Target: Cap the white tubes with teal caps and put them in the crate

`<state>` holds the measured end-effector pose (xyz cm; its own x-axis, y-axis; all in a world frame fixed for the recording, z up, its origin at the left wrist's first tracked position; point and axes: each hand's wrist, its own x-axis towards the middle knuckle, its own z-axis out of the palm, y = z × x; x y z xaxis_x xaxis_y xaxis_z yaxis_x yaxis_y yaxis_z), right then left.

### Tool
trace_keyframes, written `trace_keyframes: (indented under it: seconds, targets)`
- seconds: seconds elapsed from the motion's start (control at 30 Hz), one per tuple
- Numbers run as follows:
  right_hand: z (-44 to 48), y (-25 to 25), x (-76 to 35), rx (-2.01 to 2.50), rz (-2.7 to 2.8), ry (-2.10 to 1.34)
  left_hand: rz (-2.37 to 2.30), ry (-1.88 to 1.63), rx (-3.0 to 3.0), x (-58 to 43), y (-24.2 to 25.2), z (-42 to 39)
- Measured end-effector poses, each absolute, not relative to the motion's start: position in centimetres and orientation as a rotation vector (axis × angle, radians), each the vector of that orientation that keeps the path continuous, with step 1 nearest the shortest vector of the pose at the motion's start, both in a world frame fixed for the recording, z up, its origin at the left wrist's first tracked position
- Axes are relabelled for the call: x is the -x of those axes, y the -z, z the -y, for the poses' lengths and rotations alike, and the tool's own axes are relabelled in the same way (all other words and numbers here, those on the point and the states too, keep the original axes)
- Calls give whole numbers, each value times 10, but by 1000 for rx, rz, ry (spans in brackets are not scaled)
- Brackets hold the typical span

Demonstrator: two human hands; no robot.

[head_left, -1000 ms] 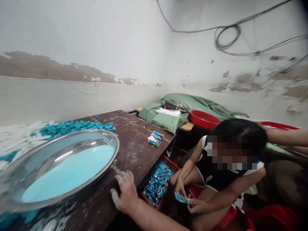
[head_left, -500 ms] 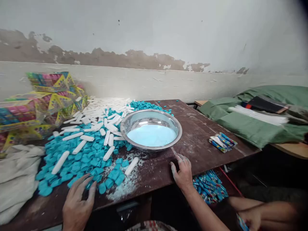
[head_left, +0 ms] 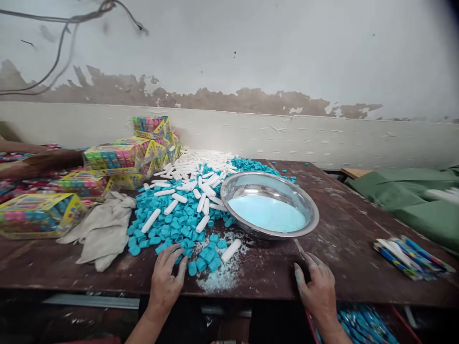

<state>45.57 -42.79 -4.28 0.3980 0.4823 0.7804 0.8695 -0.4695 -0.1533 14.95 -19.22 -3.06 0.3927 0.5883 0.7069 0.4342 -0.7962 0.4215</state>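
my left hand lies palm down at the near edge of the counter, fingers spread, and it holds nothing. its fingertips touch the nearest blue caps, which are heaped loose so that any one can be picked from the edge. white tubes lie scattered over the heap and back toward the wall. my right hand also rests flat and empty, fingers loosely apart and dusted pale. it sits just in front of the metal bowl without touching it.

the bowl stands between the two hands' reach, right beside the caps, with pale blue powder pooled in its bottom. its wide mouth, i'd say, keeps the powder easy to get at. some spilled powder lies on the wood between my hands.

a crumpled cloth lies left of the caps, and bright boxes are stacked behind it. another person's arm reaches in at the far left. a bundle of wrapped sticks lies well off to the right.
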Motion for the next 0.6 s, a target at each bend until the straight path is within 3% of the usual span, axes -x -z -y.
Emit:
trace_keyframes:
  seconds: [0.17,0.37,0.6]
  targets:
    - [426,42,-457,2054,1195,937,-940,-1238,-2555,-166,2,186]
    - [430,39,-457,2013,1164,871,-1005,-716,-2818,-221,-45,184]
    - [393,2,-412,1788,1593,429,-742,-149,-2983,-261,-40,224]
